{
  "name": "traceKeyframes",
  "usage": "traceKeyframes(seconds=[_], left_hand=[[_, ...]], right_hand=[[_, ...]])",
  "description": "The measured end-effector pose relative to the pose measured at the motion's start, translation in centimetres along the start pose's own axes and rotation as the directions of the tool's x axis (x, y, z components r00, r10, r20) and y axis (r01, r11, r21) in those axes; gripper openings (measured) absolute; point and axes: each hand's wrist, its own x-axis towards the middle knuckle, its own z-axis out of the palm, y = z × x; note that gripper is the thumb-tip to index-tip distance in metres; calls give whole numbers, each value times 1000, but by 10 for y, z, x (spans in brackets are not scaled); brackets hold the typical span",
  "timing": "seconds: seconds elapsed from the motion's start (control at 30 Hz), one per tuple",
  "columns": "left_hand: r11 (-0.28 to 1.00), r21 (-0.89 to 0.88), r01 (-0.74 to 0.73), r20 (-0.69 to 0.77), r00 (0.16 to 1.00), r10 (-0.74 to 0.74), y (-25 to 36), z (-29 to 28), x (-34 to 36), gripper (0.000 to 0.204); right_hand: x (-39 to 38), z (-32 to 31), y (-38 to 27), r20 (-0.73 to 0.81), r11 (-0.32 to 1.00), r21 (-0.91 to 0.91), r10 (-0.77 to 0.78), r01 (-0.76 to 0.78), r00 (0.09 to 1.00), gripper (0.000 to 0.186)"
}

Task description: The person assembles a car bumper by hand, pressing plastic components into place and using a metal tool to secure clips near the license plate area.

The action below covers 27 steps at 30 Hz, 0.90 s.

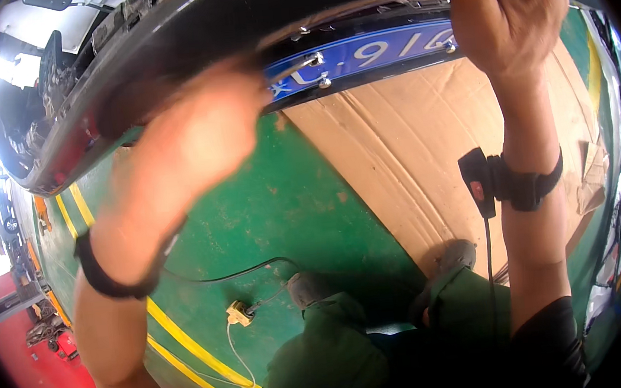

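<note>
A black car bumper [234, 22] spans the top of the view, with a blue licence plate [379, 50] along its lower edge. Small shiny bolts [324, 83] show on the plate. My left hand [207, 125], smeared by motion, is closed on a slim metal wrench [291, 70]. The wrench's far end meets a bolt near the plate's left part; its handle is hidden in the hand. At the plate's right end, my right hand [510, 14] is closed against the bumper, its fingertips partly hidden. Dark straps circle both wrists.
Brown cardboard [396, 156] covers part of the green floor [253, 214] below the plate. A thin cable runs to a yellowish socket block [240, 313] near my feet. Yellow floor lines [190, 340] and a red area [44, 377] lie at left.
</note>
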Motion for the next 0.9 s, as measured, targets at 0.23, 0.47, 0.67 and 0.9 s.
traceKeyframes(seconds=[0.23,0.47,0.67,0.9], left_hand=[[928,354,119,-96,991,-90,32,21,-8,10],[947,322,-1,-256,963,88,9,14,17,6],[966,-219,136,156,982,-103,-1,33,24,18],[882,-453,130,547,822,159,30,78,-32,20]], right_hand=[[6,9,9,1,981,154,116,-115,993,44],[23,9,4,83,991,110,62,-71,995,43],[5,9,-6,249,973,28,216,-230,944,45],[9,-1,-17,209,920,189,304,-344,929,47]])
